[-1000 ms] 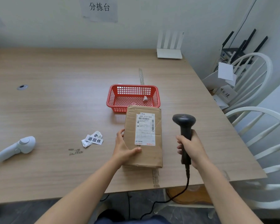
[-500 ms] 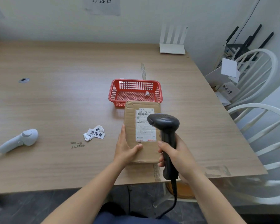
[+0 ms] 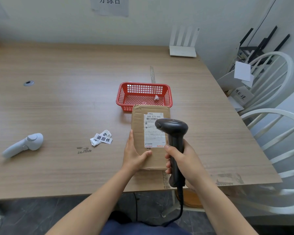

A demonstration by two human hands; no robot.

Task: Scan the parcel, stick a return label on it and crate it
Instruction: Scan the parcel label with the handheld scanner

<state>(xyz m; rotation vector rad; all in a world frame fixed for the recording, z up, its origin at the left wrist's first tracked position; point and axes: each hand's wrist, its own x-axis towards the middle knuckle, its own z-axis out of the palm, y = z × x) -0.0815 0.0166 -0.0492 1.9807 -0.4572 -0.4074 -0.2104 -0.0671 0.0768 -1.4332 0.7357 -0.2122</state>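
A brown cardboard parcel [image 3: 139,126] with a white shipping label [image 3: 152,133] lies flat near the table's front edge. My left hand [image 3: 134,154] grips its near left corner, thumb on top. My right hand [image 3: 185,160] holds a black corded barcode scanner [image 3: 174,133] upright over the parcel's right side, its head above the label and hiding part of it. A small pile of white return labels [image 3: 102,138] with black characters lies left of the parcel. Just behind the parcel stands a red mesh crate [image 3: 143,95] with a small white scrap inside.
A white handheld controller [image 3: 24,145] lies at the left of the wooden table [image 3: 66,99]. A white router [image 3: 182,50] stands at the back edge. White chairs [image 3: 270,85] with papers stand to the right. The scanner's cable hangs off the front edge.
My right hand has brought the scanner leftward from beside the parcel to over its label. My left hand has kept its hold on the parcel.
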